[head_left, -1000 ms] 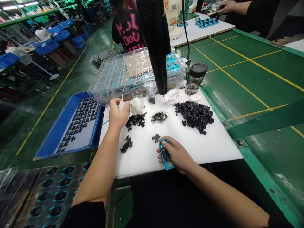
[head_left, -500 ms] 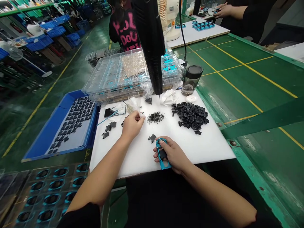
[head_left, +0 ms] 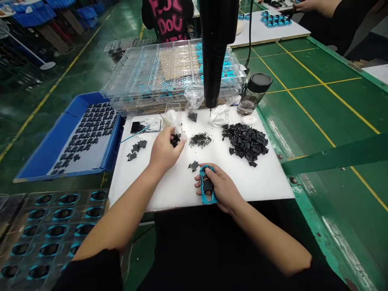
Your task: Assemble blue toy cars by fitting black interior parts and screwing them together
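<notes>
My right hand [head_left: 226, 188] grips a blue plastic frame [head_left: 203, 193] near the front edge of the white board [head_left: 169, 188]. A black insert sits in the middle of the frame, and my thumb rests on its upper part. My left hand [head_left: 165, 149] is over the board with thumb and fingers apart, around a small cluster of black parts [head_left: 176, 140]. A heap of tiny black screws [head_left: 200, 140] lies to its right. One loose black plastic piece [head_left: 193, 165] lies just beyond the blue frame. A black electric screwdriver [head_left: 212, 68] hangs tip down above the board.
A large pile of black pieces [head_left: 247, 143] lies on the right, before a lidded cup [head_left: 254, 95]. Clear trays [head_left: 133, 76] are stacked behind. At left stand a blue bin [head_left: 30, 169] and trays of blue-rimmed parts [head_left: 57, 230]. A co-worker's hand [head_left: 306, 5] shows far right.
My left hand has opened from a pinch and now surrounds the small black parts. My right hand still holds the blue frame. The whole view has shifted with the head.
</notes>
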The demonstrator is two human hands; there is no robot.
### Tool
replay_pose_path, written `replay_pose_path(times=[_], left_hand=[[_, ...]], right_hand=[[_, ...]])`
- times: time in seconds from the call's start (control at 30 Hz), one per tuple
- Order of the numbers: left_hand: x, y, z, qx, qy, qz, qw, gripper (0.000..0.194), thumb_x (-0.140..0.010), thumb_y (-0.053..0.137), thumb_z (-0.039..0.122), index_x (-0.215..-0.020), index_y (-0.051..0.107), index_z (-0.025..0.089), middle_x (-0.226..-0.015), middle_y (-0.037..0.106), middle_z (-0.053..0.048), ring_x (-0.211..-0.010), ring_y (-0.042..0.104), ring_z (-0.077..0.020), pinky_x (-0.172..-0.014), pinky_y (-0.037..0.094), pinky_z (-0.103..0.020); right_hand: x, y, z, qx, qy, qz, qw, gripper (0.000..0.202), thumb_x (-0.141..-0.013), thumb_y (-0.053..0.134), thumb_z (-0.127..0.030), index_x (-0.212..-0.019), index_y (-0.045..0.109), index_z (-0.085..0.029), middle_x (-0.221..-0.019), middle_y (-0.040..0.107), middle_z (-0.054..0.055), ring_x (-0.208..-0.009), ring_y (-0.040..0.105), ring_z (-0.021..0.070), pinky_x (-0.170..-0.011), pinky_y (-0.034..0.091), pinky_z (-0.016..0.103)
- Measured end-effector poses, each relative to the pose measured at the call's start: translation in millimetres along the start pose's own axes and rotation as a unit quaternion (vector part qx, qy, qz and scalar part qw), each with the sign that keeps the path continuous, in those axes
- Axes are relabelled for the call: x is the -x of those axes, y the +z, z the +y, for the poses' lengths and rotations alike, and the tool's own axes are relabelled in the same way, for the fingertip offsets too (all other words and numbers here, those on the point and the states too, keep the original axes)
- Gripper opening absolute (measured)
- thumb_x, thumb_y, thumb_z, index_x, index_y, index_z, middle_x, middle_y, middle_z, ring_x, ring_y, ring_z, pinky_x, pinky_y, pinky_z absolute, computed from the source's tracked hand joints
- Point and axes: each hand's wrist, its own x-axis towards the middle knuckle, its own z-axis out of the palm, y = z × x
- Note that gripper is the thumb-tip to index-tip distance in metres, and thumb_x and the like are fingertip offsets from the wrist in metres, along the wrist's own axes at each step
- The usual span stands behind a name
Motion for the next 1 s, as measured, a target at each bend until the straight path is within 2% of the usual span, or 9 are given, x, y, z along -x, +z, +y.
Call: replay_pose_path(times=[0.1,0.2,0.23,0.33,0.47,0.57,0.67,0.87,1.0], left_hand=[[36,-20.7,-9,0.041,0.064,0.119,0.990,0.039,-0.087,0.062,0.034,-0.123,0.057,0.020,-0.115,0.065,-0.009,-0.102,0.063,-0.0221,-0.080,0.053,-0.034],[80,-33.8,-27,0.058,0.070,0.215,0.972,0.028,-0.087,0.062,0.026,-0.114,0.061,0.019,-0.105,0.068,-0.008,-0.090,0.065,-0.0196,-0.082,0.053,-0.035],[93,-35.0,-34,0.060,0.066,0.225,0.970,0.025,-0.086,0.062,0.022,-0.111,0.062,0.020,-0.101,0.068,-0.007,-0.085,0.064,-0.0184,-0.081,0.053,-0.035],[119,-31.3,-50,0.078,0.074,0.203,0.973,0.022,-0.086,0.061,0.016,-0.106,0.064,0.021,-0.095,0.069,-0.006,-0.081,0.064,-0.0183,-0.078,0.053,-0.034],[124,-27.3,-56,0.095,0.072,0.199,0.973,0.014,-0.086,0.058,0.016,-0.094,0.067,0.023,-0.083,0.071,-0.005,-0.077,0.066,-0.0188,-0.071,0.054,-0.032],[123,-30.0,-56,0.137,0.045,0.204,0.968,0.012,-0.087,0.057,0.019,-0.091,0.067,0.023,-0.079,0.071,-0.005,-0.073,0.064,-0.0182,-0.068,0.053,-0.031],[127,-31.5,-59,0.191,0.006,0.207,0.960,0.010,-0.088,0.058,0.023,-0.090,0.068,0.022,-0.078,0.069,-0.004,-0.070,0.061,-0.0171,-0.069,0.052,-0.031],[127,-28.4,-77,0.311,-0.109,0.216,0.919,0.021,-0.096,0.049,0.034,-0.102,0.063,0.019,-0.085,0.069,-0.006,-0.075,0.064,-0.0163,-0.071,0.053,-0.029],[124,-30.0,-79,0.356,-0.129,0.202,0.903,0.023,-0.095,0.051,0.038,-0.099,0.064,0.019,-0.083,0.068,-0.005,-0.075,0.064,-0.0162,-0.070,0.053,-0.028]], right_hand=[[-1,-1,-2,0.000,-0.008,-0.006,1.000,0.028,-0.089,0.064,-0.043,-0.108,0.062,-0.023,-0.083,0.069,0.003,-0.068,0.065,0.0168,-0.059,0.057,0.031],[-2,-1,-5,0.013,-0.008,0.005,1.000,0.030,-0.087,0.066,-0.045,-0.108,0.062,-0.023,-0.081,0.069,0.003,-0.066,0.064,0.0164,-0.056,0.056,0.030],[-3,-1,-5,0.020,-0.005,0.015,1.000,0.031,-0.086,0.067,-0.045,-0.108,0.062,-0.024,-0.081,0.069,0.003,-0.066,0.064,0.0167,-0.056,0.056,0.030],[-5,0,-5,0.039,-0.005,0.043,0.998,0.033,-0.084,0.070,-0.044,-0.108,0.063,-0.023,-0.082,0.070,0.004,-0.066,0.065,0.0176,-0.055,0.056,0.029],[-8,0,-5,0.077,-0.011,0.065,0.995,0.038,-0.079,0.076,-0.043,-0.109,0.063,-0.024,-0.083,0.071,0.005,-0.066,0.065,0.0183,-0.053,0.055,0.027],[-8,1,-5,0.113,-0.018,0.090,0.989,0.043,-0.074,0.079,-0.043,-0.110,0.063,-0.026,-0.082,0.070,0.004,-0.063,0.065,0.0184,-0.042,0.047,0.021],[-6,4,-5,0.132,-0.026,0.096,0.986,0.041,-0.074,0.079,-0.042,-0.107,0.063,-0.026,-0.079,0.069,0.003,-0.059,0.064,0.0162,-0.038,0.042,0.018],[-3,14,-3,0.133,-0.049,0.111,0.984,0.038,-0.076,0.078,-0.041,-0.106,0.062,-0.025,-0.078,0.069,0.003,-0.060,0.064,0.0156,-0.040,0.045,0.018],[-3,10,-2,0.113,-0.061,0.098,0.987,0.036,-0.077,0.078,-0.038,-0.107,0.063,-0.025,-0.080,0.069,0.002,-0.063,0.064,0.0146,-0.048,0.052,0.021]])
